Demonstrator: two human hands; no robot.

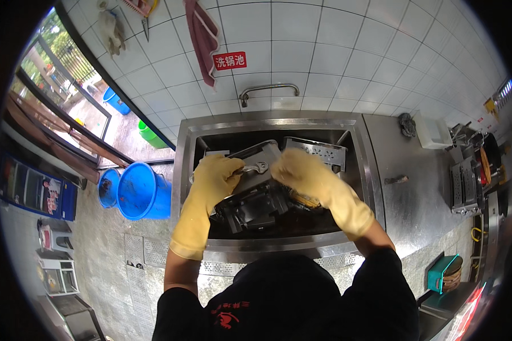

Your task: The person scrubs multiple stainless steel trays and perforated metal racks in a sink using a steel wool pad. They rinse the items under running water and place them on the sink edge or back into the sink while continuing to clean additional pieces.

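Observation:
Both of my hands wear yellow rubber gloves and are over a stainless steel sink (371, 200). My left hand (217, 172) grips a metal panel (249, 179) that slants across the sink. A shiny metal handle-like piece (258, 167) juts from beside its fingers across the panel. My right hand (296, 168), blurred, is curled by the panel's right end; whether it holds something is hidden. Behind it is a metal piece with flower-shaped cutouts (322, 153). Below the panel lies a dark metal casing (256, 209), and a yellowish item (305, 199) shows under my right wrist.
A faucet (269, 87) projects from the tiled wall behind the sink. On the right, a steel counter (409, 157) carries a small brush-like tool (396, 180), a dark scouring pad (407, 124), a white bin (433, 131) and perforated metal parts (465, 183). Blue buckets (136, 192) stand left.

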